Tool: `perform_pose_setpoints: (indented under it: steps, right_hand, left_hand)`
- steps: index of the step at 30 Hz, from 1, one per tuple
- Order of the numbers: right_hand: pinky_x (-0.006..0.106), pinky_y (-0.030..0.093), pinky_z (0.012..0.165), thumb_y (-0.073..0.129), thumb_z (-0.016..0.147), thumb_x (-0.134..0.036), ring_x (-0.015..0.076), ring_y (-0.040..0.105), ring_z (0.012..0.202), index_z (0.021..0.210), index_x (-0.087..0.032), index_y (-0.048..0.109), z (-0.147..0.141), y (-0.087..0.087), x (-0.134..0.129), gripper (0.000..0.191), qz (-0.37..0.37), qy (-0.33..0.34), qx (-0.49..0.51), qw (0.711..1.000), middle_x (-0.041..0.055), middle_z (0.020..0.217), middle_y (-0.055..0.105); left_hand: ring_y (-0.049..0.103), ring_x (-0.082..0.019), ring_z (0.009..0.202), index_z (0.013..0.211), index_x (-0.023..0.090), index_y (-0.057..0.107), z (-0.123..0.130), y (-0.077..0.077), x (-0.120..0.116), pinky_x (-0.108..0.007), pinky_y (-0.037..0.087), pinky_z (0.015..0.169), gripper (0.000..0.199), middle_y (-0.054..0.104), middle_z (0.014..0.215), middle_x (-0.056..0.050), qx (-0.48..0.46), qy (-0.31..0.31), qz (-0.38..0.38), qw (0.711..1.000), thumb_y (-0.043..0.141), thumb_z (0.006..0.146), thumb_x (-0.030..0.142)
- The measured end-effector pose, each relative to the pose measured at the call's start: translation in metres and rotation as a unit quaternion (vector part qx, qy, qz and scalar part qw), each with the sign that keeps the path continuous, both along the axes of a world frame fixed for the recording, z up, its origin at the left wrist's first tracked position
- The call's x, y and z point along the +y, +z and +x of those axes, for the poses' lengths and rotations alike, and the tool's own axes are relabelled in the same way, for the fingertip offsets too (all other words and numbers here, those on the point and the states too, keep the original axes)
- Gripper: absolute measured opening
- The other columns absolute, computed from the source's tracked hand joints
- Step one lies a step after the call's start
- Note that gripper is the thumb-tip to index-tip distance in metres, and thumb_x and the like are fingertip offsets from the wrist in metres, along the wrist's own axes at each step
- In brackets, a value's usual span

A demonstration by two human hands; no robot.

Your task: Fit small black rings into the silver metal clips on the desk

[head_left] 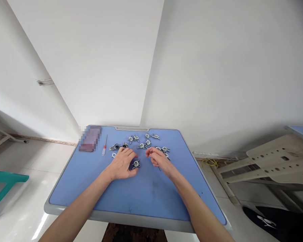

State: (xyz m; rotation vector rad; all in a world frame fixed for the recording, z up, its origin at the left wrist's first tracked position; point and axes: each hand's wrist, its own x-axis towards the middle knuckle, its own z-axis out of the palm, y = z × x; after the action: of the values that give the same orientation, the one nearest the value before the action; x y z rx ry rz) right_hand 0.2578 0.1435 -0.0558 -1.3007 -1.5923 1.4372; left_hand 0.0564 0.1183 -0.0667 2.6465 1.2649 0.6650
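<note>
On the blue tabletop, my left hand (123, 164) curls around a small silver metal fitting (136, 164), which sits between the thumb and the bent fingers. My right hand (161, 162) is closed in a pinch a little to the right. Something tiny and shiny shows at its fingertips, too small to name, and a thin dark tip sticks out below the palm. Beyond the left fingers lie fittings with round black parts (117, 146) and a flat silver ring plate (113, 155). Several similar metal fittings (148, 143) are scattered behind and beside my right hand.
A screwdriver (104, 146) with a clear and red handle lies left on the blue table (138, 198), beside a blurred-out purplish rectangular item (91, 138). A white wall (111, 67) rises behind the table. A green stool (7, 178) stands left, a beige metal frame (272, 164) right.
</note>
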Motion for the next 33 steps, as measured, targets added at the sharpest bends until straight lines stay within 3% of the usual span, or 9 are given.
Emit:
perform_pose_setpoints:
  steps: [4,7,10,14,18,23,33]
  right_hand:
    - [0.022,0.036,0.047,0.046,0.076,-0.025,0.0076,0.041,0.049,0.082,-0.019,0.054,0.000,0.001,0.002,0.012,-0.024,-0.012,0.067,0.997,-0.0027,0.074,0.051]
    - [0.027,0.045,0.061,0.052,0.080,-0.037,0.0119,0.053,0.061,0.086,-0.018,0.060,-0.003,0.006,-0.001,0.022,-0.003,0.010,0.085,0.996,-0.0012,0.071,0.054]
    - [0.030,0.047,0.070,0.055,0.081,-0.044,0.0153,0.056,0.072,0.088,-0.018,0.066,-0.003,0.010,-0.002,0.029,0.037,0.002,0.062,0.997,0.0020,0.077,0.059]
    - [0.028,0.045,0.063,0.058,0.080,-0.045,0.0139,0.051,0.068,0.085,-0.020,0.071,0.001,0.010,0.000,0.029,0.111,-0.040,-0.011,0.993,0.0020,0.080,0.060]
    - [0.026,0.045,0.049,0.058,0.079,-0.048,0.0100,0.047,0.050,0.091,-0.019,0.069,-0.001,0.008,0.000,0.034,0.081,-0.051,0.032,0.995,-0.0005,0.067,0.055]
    - [0.029,0.054,0.055,0.058,0.080,-0.050,0.0137,0.057,0.060,0.087,-0.019,0.064,-0.011,0.007,-0.006,0.033,0.098,-0.061,0.102,0.988,0.0024,0.076,0.059]
    - [0.030,0.050,0.062,0.047,0.089,-0.039,0.0150,0.057,0.059,0.083,-0.021,0.058,-0.014,0.010,-0.013,0.022,0.190,-0.020,-0.003,0.982,0.0002,0.066,0.057]
  left_hand:
    - [0.050,-0.022,0.081,0.084,0.018,0.051,0.002,-0.006,-0.001,-0.038,0.033,0.078,0.038,0.057,0.084,-0.004,0.026,0.038,0.019,0.999,0.064,0.074,0.051]
    - [0.049,-0.021,0.080,0.081,0.017,0.051,0.002,-0.009,-0.001,-0.037,0.032,0.076,0.028,0.056,0.081,-0.003,0.049,0.044,0.037,0.997,0.061,0.080,0.044]
    - [0.049,-0.020,0.080,0.083,0.018,0.054,0.001,-0.008,-0.001,-0.036,0.032,0.077,0.018,0.056,0.082,-0.003,0.052,0.021,0.037,0.998,0.057,0.085,0.036]
    - [0.050,-0.019,0.083,0.091,0.019,0.057,0.000,-0.005,-0.001,-0.036,0.032,0.079,0.010,0.057,0.086,-0.003,0.042,-0.007,0.020,0.999,0.053,0.088,0.028]
    - [0.050,-0.020,0.085,0.094,0.019,0.056,-0.001,-0.005,-0.001,-0.036,0.034,0.079,0.016,0.057,0.090,-0.004,0.050,0.001,0.017,0.999,0.059,0.084,0.031]
    - [0.050,-0.021,0.084,0.092,0.018,0.054,-0.001,-0.007,0.000,-0.036,0.035,0.079,0.025,0.057,0.091,-0.004,0.050,0.004,0.015,0.999,0.063,0.082,0.039]
    - [0.051,-0.020,0.083,0.089,0.018,0.055,0.003,-0.011,0.001,-0.036,0.036,0.078,0.022,0.058,0.086,-0.004,0.044,0.001,0.016,0.999,0.056,0.088,0.039]
